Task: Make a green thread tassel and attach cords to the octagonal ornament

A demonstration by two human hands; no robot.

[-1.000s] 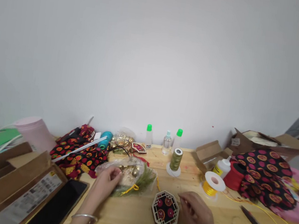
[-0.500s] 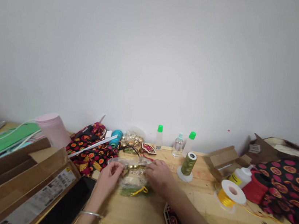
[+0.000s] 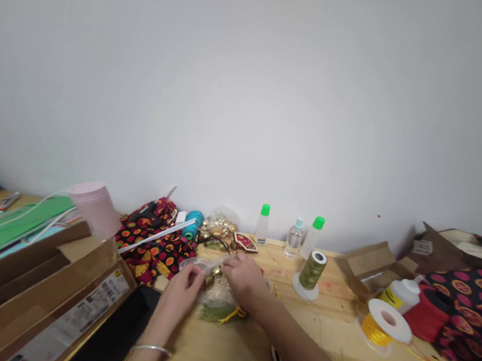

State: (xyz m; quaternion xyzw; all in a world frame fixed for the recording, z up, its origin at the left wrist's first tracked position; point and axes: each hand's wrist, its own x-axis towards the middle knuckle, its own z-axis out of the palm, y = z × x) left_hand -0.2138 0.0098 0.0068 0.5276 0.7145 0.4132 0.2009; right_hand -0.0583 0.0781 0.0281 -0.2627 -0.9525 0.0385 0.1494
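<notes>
Crinkled plastic bag (image 3: 217,300), round gold beads (image 3: 216,272) within, pinched by left hand (image 3: 178,295); right hand (image 3: 245,283) grip unclear.

The left hand (image 3: 182,291) is half-curled; the right hand (image 3: 244,280) is palm-down, its forearm (image 3: 307,352) slanting inward.

Gap btwn R hand (image 3: 246,279), olive spool (image 3: 313,272)
</notes>
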